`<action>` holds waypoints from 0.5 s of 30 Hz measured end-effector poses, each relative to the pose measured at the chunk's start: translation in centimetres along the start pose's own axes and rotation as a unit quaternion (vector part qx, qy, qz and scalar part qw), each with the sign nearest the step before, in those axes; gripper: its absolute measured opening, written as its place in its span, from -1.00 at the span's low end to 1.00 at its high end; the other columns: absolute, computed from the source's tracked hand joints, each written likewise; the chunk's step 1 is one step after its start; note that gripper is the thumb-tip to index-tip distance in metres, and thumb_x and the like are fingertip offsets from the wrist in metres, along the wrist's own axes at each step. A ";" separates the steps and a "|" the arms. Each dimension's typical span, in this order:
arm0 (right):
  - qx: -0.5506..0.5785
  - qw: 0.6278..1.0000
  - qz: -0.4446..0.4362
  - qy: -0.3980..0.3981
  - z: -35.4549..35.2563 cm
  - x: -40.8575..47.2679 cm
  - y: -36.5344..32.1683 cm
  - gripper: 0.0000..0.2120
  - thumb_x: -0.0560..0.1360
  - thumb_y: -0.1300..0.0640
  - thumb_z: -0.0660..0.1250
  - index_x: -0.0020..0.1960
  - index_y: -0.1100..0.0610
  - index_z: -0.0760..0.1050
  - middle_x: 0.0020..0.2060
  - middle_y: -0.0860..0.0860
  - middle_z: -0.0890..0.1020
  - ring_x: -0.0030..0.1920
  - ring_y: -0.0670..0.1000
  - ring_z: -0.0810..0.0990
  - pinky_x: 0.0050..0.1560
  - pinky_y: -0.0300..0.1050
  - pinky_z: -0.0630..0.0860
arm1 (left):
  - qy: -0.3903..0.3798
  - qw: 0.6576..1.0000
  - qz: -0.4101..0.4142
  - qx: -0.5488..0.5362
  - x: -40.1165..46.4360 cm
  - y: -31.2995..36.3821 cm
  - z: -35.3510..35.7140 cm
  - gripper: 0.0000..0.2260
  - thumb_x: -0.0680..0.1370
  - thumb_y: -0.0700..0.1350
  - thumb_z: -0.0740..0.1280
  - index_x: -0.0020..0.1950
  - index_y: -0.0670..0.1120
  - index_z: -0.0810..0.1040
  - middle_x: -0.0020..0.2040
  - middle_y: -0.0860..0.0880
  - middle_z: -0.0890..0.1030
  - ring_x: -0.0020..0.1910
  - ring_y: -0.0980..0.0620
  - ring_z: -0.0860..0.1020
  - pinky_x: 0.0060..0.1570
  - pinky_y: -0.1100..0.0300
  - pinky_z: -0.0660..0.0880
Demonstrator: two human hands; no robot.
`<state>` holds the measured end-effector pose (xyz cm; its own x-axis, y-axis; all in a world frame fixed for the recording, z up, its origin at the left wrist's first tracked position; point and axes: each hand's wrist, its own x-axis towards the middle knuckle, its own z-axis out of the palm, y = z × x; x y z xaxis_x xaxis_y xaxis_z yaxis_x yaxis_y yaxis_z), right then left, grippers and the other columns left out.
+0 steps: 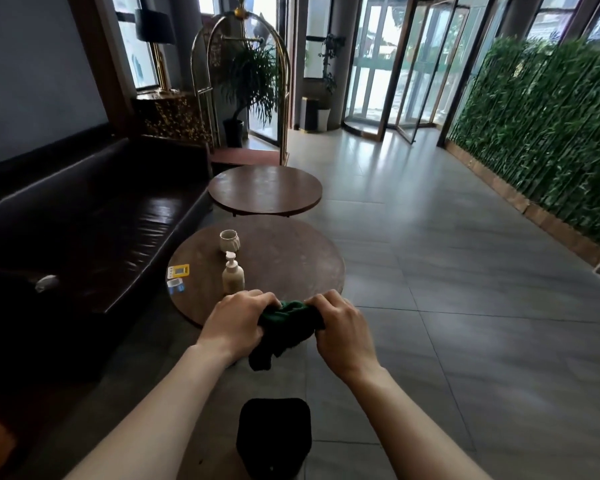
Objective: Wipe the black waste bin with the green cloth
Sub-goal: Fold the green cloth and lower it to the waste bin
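Observation:
The green cloth (pixel 286 329) is bunched between both my hands in front of me, a loose end hanging down. My left hand (pixel 238 322) grips its left side and my right hand (pixel 342 329) grips its right side, knuckles up. The black waste bin (pixel 273 434) stands on the floor below my hands, between my forearms, its dark opening facing up. The cloth is well above the bin and not touching it.
A round brown table (pixel 291 258) just beyond my hands carries a pump bottle (pixel 233 276), a small cup (pixel 229 240) and cards (pixel 178 270). A second round table (pixel 264 188) stands farther on. A dark bench (pixel 84 216) runs along the left; grey tiled floor (pixel 465 289) spreads right.

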<state>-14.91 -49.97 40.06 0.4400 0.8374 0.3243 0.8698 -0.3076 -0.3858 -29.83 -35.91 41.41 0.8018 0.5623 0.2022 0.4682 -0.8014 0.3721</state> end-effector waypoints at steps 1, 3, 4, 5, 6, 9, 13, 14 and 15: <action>0.008 1.000 0.005 -0.003 0.7 -0.2 -0.2 -0.63 0.50 0.33 0.36 0.22 0.01 0.57 0.09 -0.02 0.59 0.06 0.12 0.60 0.00 0.03 0.58 | -0.007 1.000 0.000 -0.013 -0.3 -0.5 0.2 -0.62 0.42 -0.20 0.37 0.17 0.15 0.59 0.03 0.15 0.64 0.08 0.00 0.62 0.06 0.03 0.57; 0.029 0.999 0.018 -0.011 2.5 -0.7 -0.4 -0.63 0.50 0.32 0.35 0.23 0.00 0.57 0.09 -0.01 0.58 0.05 0.13 0.61 -0.01 0.01 0.56 | -0.020 0.999 -0.003 -0.040 -1.1 -1.6 1.1 -0.62 0.41 -0.20 0.37 0.16 0.15 0.59 0.03 0.16 0.64 0.05 0.02 0.63 0.05 0.04 0.57; 0.037 0.999 0.025 -0.018 3.4 -1.2 -0.6 -0.63 0.50 0.32 0.36 0.23 0.00 0.56 0.10 -0.01 0.58 0.04 0.13 0.61 -0.01 0.00 0.55 | -0.024 0.998 -0.004 -0.050 -1.6 -2.2 1.8 -0.62 0.41 -0.20 0.37 0.15 0.15 0.59 0.02 0.17 0.64 0.05 0.04 0.62 0.05 0.06 0.56; 0.043 0.998 0.029 -0.026 4.3 -1.8 -0.6 -0.62 0.50 0.33 0.36 0.24 -0.01 0.56 0.11 -0.01 0.58 0.05 0.13 0.61 -0.01 -0.01 0.55 | -0.029 0.998 -0.003 -0.056 -2.1 -2.7 2.6 -0.62 0.41 -0.21 0.37 0.15 0.15 0.59 0.02 0.17 0.64 0.04 0.05 0.62 0.05 0.08 0.56; 0.046 0.998 0.034 -0.036 5.3 -2.5 -0.6 -0.60 0.50 0.33 0.36 0.25 -0.01 0.55 0.12 -0.01 0.57 0.06 0.12 0.60 0.00 -0.01 0.55 | -0.035 0.998 -0.003 -0.061 -2.6 -3.2 3.4 -0.62 0.41 -0.22 0.38 0.15 0.15 0.59 0.03 0.18 0.63 0.05 0.06 0.62 0.05 0.09 0.56; 0.053 0.995 0.048 -0.069 8.3 -4.7 -0.3 -0.58 0.49 0.33 0.35 0.29 0.00 0.54 0.15 0.00 0.57 0.09 0.12 0.60 0.08 0.01 0.57 | -0.051 0.996 -0.009 -0.072 -4.1 -4.4 6.2 -0.61 0.40 -0.22 0.38 0.15 0.15 0.58 0.06 0.19 0.63 0.08 0.08 0.60 0.09 0.08 0.56; 0.058 0.989 0.085 -0.110 11.9 -7.3 0.7 -0.50 0.44 0.38 0.28 0.30 0.01 0.52 0.17 -0.01 0.56 0.11 0.13 0.59 0.11 0.03 0.56 | -0.074 0.994 -0.007 -0.077 -5.7 -6.0 10.2 -0.60 0.41 -0.24 0.38 0.16 0.14 0.58 0.10 0.18 0.63 0.12 0.08 0.59 0.13 0.10 0.55; 0.058 0.987 0.091 -0.121 12.9 -8.0 1.0 -0.47 0.41 0.40 0.28 0.31 0.01 0.52 0.18 -0.01 0.55 0.12 0.14 0.58 0.11 0.03 0.56 | -0.080 0.994 -0.006 -0.076 -6.0 -6.4 11.3 -0.59 0.40 -0.25 0.37 0.17 0.13 0.59 0.11 0.17 0.64 0.13 0.08 0.58 0.14 0.10 0.55; 0.060 0.985 0.097 -0.131 13.7 -8.7 1.3 -0.45 0.39 0.41 0.28 0.31 0.02 0.52 0.18 -0.02 0.55 0.12 0.14 0.58 0.12 0.02 0.56 | -0.086 0.993 -0.006 -0.076 -6.3 -6.8 12.3 -0.58 0.39 -0.26 0.36 0.17 0.13 0.60 0.11 0.16 0.64 0.14 0.07 0.58 0.14 0.11 0.54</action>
<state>-20.69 -51.40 24.89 0.5091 0.8607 0.0065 0.7350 -0.4309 -0.5236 -33.52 -36.54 26.46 0.8545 0.5175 0.0448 0.4265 -0.7482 0.5082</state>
